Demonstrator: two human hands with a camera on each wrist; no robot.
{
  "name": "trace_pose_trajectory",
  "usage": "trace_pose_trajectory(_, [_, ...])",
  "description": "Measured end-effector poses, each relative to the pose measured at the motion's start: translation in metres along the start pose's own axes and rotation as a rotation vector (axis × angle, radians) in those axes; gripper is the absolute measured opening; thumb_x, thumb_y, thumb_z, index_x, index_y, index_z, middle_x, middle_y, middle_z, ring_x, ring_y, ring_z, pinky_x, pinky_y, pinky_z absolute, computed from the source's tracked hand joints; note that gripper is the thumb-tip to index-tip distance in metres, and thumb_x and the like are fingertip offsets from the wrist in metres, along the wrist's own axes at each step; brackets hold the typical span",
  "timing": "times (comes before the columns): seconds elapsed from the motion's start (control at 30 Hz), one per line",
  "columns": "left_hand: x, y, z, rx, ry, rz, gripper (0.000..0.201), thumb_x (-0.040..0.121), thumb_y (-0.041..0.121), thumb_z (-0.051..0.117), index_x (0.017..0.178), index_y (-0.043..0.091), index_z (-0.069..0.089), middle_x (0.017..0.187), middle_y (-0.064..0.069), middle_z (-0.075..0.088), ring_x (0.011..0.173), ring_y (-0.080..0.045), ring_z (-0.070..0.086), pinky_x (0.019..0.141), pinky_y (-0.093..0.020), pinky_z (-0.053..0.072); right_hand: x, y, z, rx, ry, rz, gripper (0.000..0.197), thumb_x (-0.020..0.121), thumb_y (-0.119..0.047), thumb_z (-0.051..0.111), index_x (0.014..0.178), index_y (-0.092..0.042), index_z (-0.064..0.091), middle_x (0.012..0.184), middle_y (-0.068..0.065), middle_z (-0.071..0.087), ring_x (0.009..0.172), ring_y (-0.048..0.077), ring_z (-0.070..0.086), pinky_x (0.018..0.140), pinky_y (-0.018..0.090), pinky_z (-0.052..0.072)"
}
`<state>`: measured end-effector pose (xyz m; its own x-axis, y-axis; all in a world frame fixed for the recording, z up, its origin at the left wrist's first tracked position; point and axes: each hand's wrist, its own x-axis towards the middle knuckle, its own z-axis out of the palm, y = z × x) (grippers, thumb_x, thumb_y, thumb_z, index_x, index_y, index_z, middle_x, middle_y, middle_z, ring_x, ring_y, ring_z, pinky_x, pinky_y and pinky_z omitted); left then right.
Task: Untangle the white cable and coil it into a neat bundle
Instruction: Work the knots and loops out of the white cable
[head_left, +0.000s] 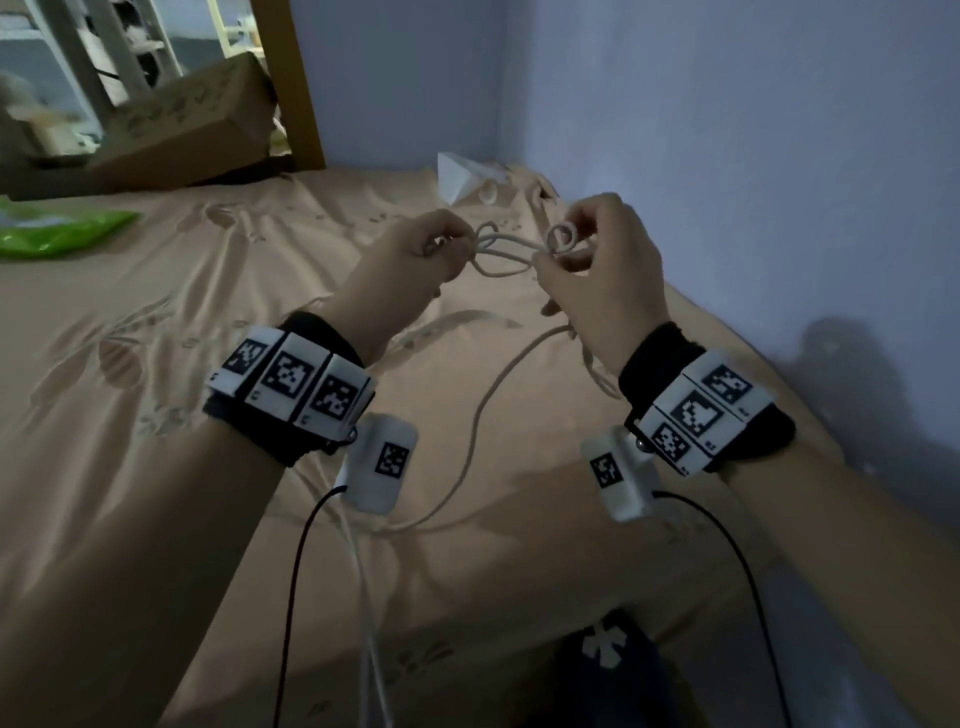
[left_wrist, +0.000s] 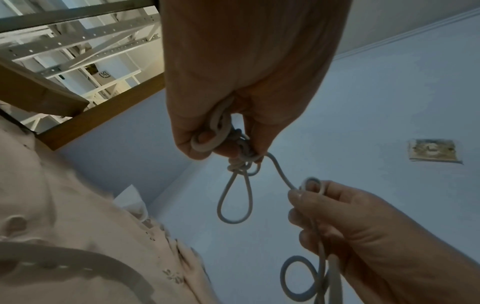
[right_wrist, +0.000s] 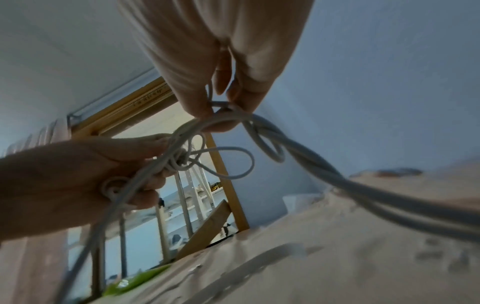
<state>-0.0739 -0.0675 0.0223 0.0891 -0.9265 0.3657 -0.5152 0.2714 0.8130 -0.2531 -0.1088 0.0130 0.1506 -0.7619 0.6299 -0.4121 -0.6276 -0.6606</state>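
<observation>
A thin white cable (head_left: 501, 249) hangs tangled between my two raised hands above the bed. My left hand (head_left: 415, 260) pinches a knotted clump of the cable (left_wrist: 241, 158), with a loose loop (left_wrist: 235, 203) dangling under it. My right hand (head_left: 597, 265) pinches another stretch, a small ring of cable (head_left: 562, 236) poking up above its fingers. From the right hand the cable (head_left: 483, 410) drops in a long slack run onto the sheet and trails toward me. In the right wrist view several strands (right_wrist: 298, 142) cross under the right fingertips (right_wrist: 197, 107).
The beige bedsheet (head_left: 156, 364) spreads under both arms. A blue wall (head_left: 727, 156) runs close on the right. A cardboard box (head_left: 182, 124) and a wooden post (head_left: 291, 83) stand beyond the bed's far edge, a green bag (head_left: 57, 231) lies far left, white paper (head_left: 462, 174) in the corner.
</observation>
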Motion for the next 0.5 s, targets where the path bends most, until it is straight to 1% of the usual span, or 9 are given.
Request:
trace_pose_trajectory(0.03, [0.004,-0.003,0.002,-0.008,-0.008,-0.004,0.016,0.098,0.013,0.048,0.089,0.016,0.061,0.069,0.001,0.047,0.050,0.000,0.038,0.047,-0.011,0.034,0.005,0.006,0.001,-0.027,0.025,-0.048,0.022,0.080,-0.012,0.068,0.096,-0.009,0.054,0.101,0.010,0.052,0.070,0.011,0.061,0.054,0.024,0.055])
trace_pose_trajectory(0.1, [0.014,-0.009,0.004,-0.015,-0.014,-0.004,0.018,0.097,0.012,0.048,0.086,0.019,0.060,0.068,0.002,0.048,0.050,0.000,0.039,0.048,-0.011,0.035,0.015,0.018,0.006,-0.087,0.045,-0.141,0.019,0.081,-0.013,0.067,0.097,-0.006,0.060,0.098,0.007,0.055,0.074,0.016,0.064,0.059,0.032,0.058])
trace_pose_trajectory(0.17, [0.022,-0.014,0.005,-0.018,-0.011,-0.001,0.018,0.097,0.011,0.048,0.087,0.019,0.061,0.069,0.002,0.049,0.052,0.000,0.039,0.050,-0.012,0.036,0.023,0.027,0.015,-0.059,0.028,-0.172,0.014,0.085,-0.014,0.063,0.097,-0.006,0.064,0.095,0.005,0.058,0.073,0.022,0.066,0.057,0.038,0.058])
trace_pose_trajectory(0.2, [0.026,-0.015,0.005,-0.023,-0.006,-0.004,0.017,0.097,0.011,0.048,0.088,0.016,0.061,0.069,0.002,0.049,0.052,-0.001,0.039,0.050,-0.012,0.036,0.027,0.029,0.019,-0.056,0.021,-0.182,0.017,0.088,-0.014,0.062,0.102,-0.006,0.065,0.095,0.007,0.060,0.072,0.023,0.066,0.056,0.037,0.058])
trace_pose_trajectory(0.23, [0.029,-0.017,0.005,-0.029,-0.004,-0.009,0.016,0.097,0.011,0.048,0.090,0.015,0.061,0.069,0.001,0.048,0.052,-0.001,0.038,0.050,-0.012,0.036,0.029,0.029,0.023,-0.071,0.021,-0.195,0.022,0.089,-0.015,0.060,0.109,-0.006,0.064,0.096,0.007,0.061,0.071,0.022,0.065,0.057,0.033,0.057])
trace_pose_trajectory(0.3, [0.035,-0.023,0.002,-0.051,0.003,-0.028,0.016,0.098,0.011,0.047,0.090,0.014,0.061,0.069,0.000,0.048,0.054,-0.005,0.038,0.048,-0.012,0.035,0.038,0.029,0.030,-0.067,0.017,-0.202,0.038,0.089,-0.013,0.061,0.126,-0.012,0.053,0.096,0.005,0.060,0.069,0.019,0.063,0.057,0.018,0.052])
trace_pose_trajectory(0.33, [0.036,-0.026,0.000,-0.069,0.004,-0.040,0.017,0.098,0.011,0.047,0.090,0.014,0.061,0.069,0.001,0.048,0.055,-0.006,0.039,0.047,-0.012,0.034,0.042,0.028,0.032,-0.029,0.013,-0.194,0.044,0.088,-0.011,0.062,0.129,-0.017,0.047,0.096,0.004,0.058,0.070,0.018,0.062,0.055,0.012,0.049])
trace_pose_trajectory(0.4, [0.040,-0.031,-0.004,-0.097,0.000,-0.058,0.018,0.098,0.010,0.046,0.089,0.014,0.061,0.070,0.001,0.049,0.056,-0.008,0.039,0.047,-0.013,0.034,0.051,0.028,0.037,0.003,0.003,-0.228,0.047,0.086,-0.008,0.063,0.127,-0.023,0.043,0.100,0.001,0.052,0.076,0.018,0.061,0.055,0.011,0.049])
trace_pose_trajectory(0.5, [0.039,-0.033,-0.009,-0.120,-0.002,-0.064,0.018,0.098,0.009,0.046,0.089,0.014,0.061,0.071,0.000,0.049,0.054,-0.007,0.039,0.045,-0.011,0.033,0.057,0.029,0.043,-0.110,-0.001,-0.374,0.031,0.088,-0.007,0.060,0.118,-0.013,0.056,0.104,0.000,0.049,0.080,0.017,0.062,0.060,0.002,0.043])
